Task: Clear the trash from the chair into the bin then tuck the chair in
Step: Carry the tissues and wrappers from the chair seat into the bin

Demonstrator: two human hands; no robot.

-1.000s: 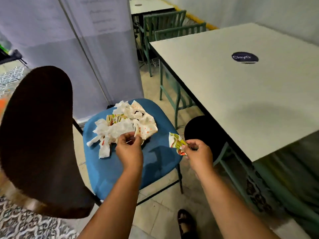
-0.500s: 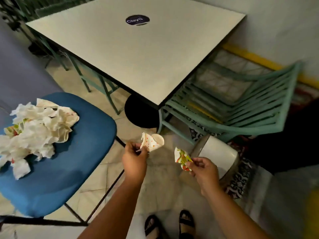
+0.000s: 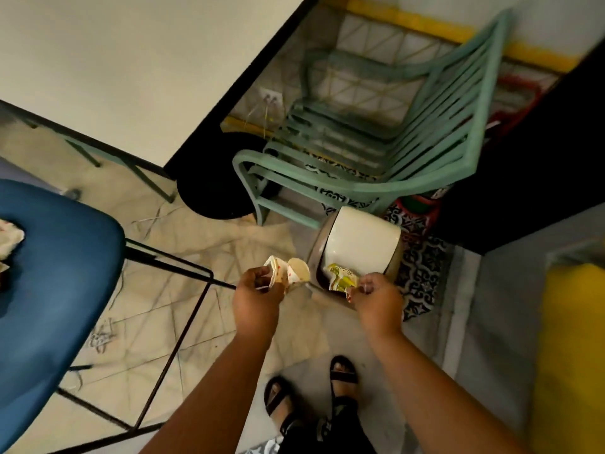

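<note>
My left hand (image 3: 257,298) pinches a crumpled white paper cup with red dots (image 3: 289,272) just left of the bin. My right hand (image 3: 376,298) pinches a yellow-green wrapper (image 3: 339,276) over the front edge of the bin (image 3: 360,244), a small grey can with a white swing lid standing on the floor. The blue chair (image 3: 55,276) is at the left; only the edge of the white tissue pile (image 3: 9,235) on its seat shows at the frame's left border.
A cream table (image 3: 131,67) with a black edge and a round black base (image 3: 212,178) fills the upper left. A stack of green plastic chairs (image 3: 376,149) stands right behind the bin. My sandalled feet (image 3: 311,398) are below. A yellow object (image 3: 569,355) sits at the right.
I have turned from the chair toward the bin. Both hands carried their pieces of trash over; the wrapper now hangs over the bin's front and the tissue pile has slid almost out of view.
</note>
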